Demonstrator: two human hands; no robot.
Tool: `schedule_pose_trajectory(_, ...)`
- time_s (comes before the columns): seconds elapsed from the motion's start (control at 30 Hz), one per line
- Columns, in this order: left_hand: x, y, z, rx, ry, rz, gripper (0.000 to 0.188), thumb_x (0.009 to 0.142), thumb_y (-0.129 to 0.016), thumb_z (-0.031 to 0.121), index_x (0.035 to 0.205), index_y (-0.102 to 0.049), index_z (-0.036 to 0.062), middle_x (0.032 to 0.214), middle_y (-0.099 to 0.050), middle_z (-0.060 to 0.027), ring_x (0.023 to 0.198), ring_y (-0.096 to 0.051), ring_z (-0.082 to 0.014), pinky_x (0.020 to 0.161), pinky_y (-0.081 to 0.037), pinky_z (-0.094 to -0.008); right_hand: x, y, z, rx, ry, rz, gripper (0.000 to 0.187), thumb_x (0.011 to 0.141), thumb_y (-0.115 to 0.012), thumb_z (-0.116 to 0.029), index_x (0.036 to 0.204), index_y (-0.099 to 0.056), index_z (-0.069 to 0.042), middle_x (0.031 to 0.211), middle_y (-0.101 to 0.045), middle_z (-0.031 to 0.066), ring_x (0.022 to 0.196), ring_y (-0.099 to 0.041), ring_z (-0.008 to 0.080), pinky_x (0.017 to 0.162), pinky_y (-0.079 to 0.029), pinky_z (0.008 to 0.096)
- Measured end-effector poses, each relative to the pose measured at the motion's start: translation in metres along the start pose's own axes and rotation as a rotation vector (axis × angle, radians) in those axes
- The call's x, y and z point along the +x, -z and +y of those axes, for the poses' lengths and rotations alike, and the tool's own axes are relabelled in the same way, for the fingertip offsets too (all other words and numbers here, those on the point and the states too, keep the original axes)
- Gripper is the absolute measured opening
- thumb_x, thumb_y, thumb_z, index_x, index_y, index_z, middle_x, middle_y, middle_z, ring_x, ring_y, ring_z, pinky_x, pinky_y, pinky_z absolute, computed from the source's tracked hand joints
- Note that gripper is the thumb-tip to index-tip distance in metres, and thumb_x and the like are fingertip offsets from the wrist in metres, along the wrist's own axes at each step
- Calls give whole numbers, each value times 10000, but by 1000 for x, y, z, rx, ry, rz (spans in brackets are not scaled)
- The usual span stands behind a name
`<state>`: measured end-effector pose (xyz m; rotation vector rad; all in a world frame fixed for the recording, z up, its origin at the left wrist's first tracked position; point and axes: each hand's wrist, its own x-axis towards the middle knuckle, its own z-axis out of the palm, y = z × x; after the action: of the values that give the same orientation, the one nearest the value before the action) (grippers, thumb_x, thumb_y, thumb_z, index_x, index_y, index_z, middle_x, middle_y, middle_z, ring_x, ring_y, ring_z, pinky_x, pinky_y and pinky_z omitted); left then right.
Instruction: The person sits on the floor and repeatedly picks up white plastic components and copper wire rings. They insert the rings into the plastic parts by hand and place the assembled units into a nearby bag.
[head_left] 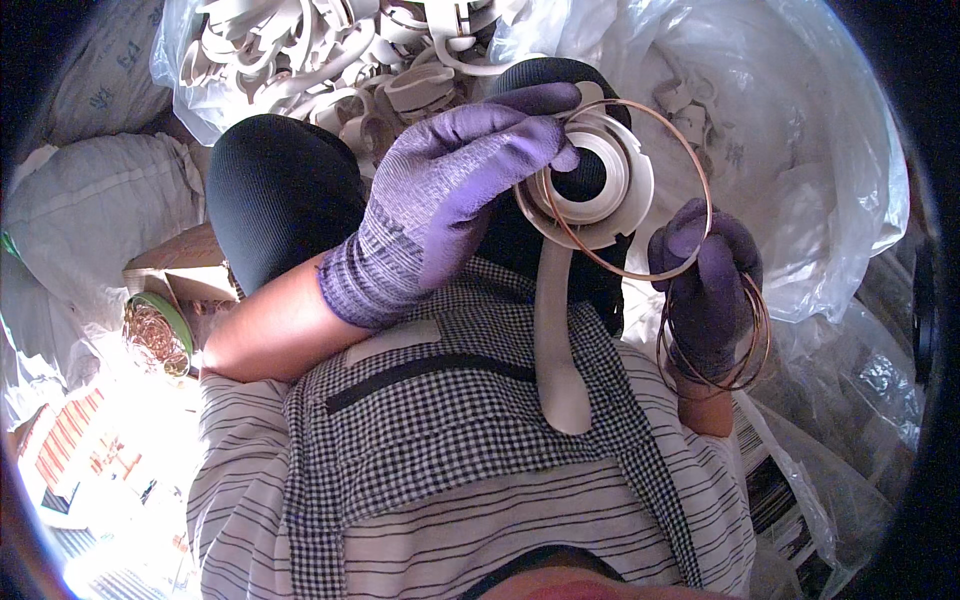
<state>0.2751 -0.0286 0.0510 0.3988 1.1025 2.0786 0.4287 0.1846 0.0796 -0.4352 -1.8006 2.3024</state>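
Observation:
Both of my hands wear purple-grey gloves. My left hand (450,185) pinches thumb and fingers together on the upper left edge of a large copper-coloured wire ring (706,180). That ring overlaps a round white plastic part (635,215) with a circular hole and a long curved handle (553,330), which hangs down over my apron. My left fingertips also lie against the part's rim. My right hand (705,270) is curled closed near the ring's lower right side. Several more copper-coloured wire rings (765,345) loop round it, down to the wrist.
A clear plastic bag (175,75) heaped with white plastic parts (370,85) stands beyond my knees. Another large clear bag (820,150) at the right holds a few parts. At the left are a green-rimmed roll of coppery wire (160,335), a cardboard box (180,265) and white sacks (100,200).

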Motion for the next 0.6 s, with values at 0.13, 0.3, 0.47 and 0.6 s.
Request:
schedule_pose_trajectory(0.13, 4, 9, -2, 125, -86, -109, 129, 955, -648, 97, 1004, -751, 37, 1100, -735, -74, 1391, -490, -290, 1119, -426, -416, -2, 2, 3, -34, -26, 88, 228, 1015, -583, -175, 1099, -630, 32, 851, -591, 93, 623, -541, 147, 557, -438, 300)
schedule_pose_trajectory(0.3, 9, 3, 4, 501, -299, -295, 316, 814, -815, 221, 1064, -717, 54, 1249, -657, -134, 1368, -502, -326, 1106, -416, -435, 18, -4, -20, -490, 5, 335, 237, 966, -676, -210, 1053, -714, 7, 851, -676, 55, 654, -609, 139, 592, -487, 282)
schedule_pose_trajectory(0.47, 8, -13, 20, 379, -166, -188, 339, 844, -833, 186, 1095, -671, 25, 1221, -635, -117, 1169, -586, -193, 1043, -455, -366, 56, -18, -45, -752, 255, -249, 250, 975, -639, -236, 1029, -702, 0, 834, -665, 83, 750, -650, 194, 673, -513, 326)
schedule_pose_trajectory(0.6, 8, -8, 5, 291, -107, -38, 152, 880, -785, 84, 940, -659, 23, 960, -662, -61, 920, -636, -143, 873, -525, -307, 83, -43, -38, -865, 520, -432, 180, 924, -730, -192, 975, -704, -22, 842, -685, 113, 756, -667, 245, 710, -524, 350)
